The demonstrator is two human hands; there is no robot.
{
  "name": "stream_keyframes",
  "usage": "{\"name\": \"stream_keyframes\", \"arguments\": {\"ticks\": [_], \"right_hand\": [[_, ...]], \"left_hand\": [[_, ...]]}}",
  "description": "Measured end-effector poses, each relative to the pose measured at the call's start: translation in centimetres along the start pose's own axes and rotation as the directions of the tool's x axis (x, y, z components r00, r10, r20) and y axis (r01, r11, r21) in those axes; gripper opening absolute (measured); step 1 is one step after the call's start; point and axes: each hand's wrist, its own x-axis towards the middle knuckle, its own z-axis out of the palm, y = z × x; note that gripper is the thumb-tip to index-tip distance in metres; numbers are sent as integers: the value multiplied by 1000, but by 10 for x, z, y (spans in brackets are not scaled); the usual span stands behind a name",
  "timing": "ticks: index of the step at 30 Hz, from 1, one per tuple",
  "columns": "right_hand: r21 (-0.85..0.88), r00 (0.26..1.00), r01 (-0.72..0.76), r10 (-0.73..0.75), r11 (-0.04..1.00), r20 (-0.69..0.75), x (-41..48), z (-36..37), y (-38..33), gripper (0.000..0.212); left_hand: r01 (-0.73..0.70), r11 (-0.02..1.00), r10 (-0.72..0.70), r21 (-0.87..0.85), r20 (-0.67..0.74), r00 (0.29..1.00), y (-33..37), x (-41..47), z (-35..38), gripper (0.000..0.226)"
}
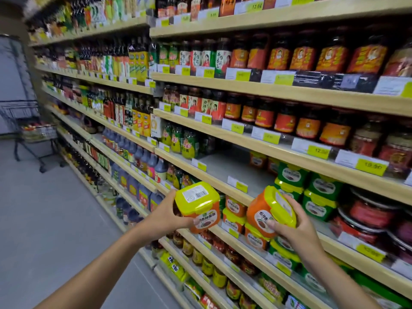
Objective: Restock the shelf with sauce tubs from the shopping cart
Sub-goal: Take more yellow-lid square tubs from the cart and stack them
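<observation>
My left hand (166,214) grips an orange sauce tub with a yellow lid (198,207), held upright in front of the shelf edge. My right hand (292,224) grips a second orange tub (265,210), tilted so its yellow lid faces right. Both tubs hang just in front of the shelf (223,186), whose middle stretch is bare. More orange tubs (234,214) are stacked on the shelf below, between my hands. Green tubs with yellow lids (321,192) are stacked at the right. The shopping cart (33,130) stands far down the aisle at the left.
Jars and bottles of sauce fill the shelves above and below. Green-labelled jars (182,141) stand at the left end of the bare shelf, red-lidded jars (367,212) at the right. Yellow price tags line the shelf edges. Grey floor (55,219) lies open on the left.
</observation>
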Motion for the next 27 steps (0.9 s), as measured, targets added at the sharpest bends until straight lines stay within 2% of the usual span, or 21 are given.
{"name": "stream_keyframes", "arguments": {"ticks": [4,14,18,22,27], "right_hand": [[-5,999,-43,43,999,-13,33,13,9,79],[-16,979,-105,101,994,-175,85,39,25,86],[-70,950,-117,91,991,-299,104,56,24,83],[-123,899,-159,92,980,-427,124,79,27,91],[-208,838,-200,57,958,-542,143,103,31,82]], "left_hand": [[6,1000,-6,13,14,1000,-9,43,-7,85],[-94,995,96,-19,163,982,-17,164,-25,71],[-120,993,121,-16,223,967,-24,214,-43,86],[-191,982,181,5,301,936,-22,257,-63,74],[-246,969,223,19,357,907,-30,304,-76,71]]}}
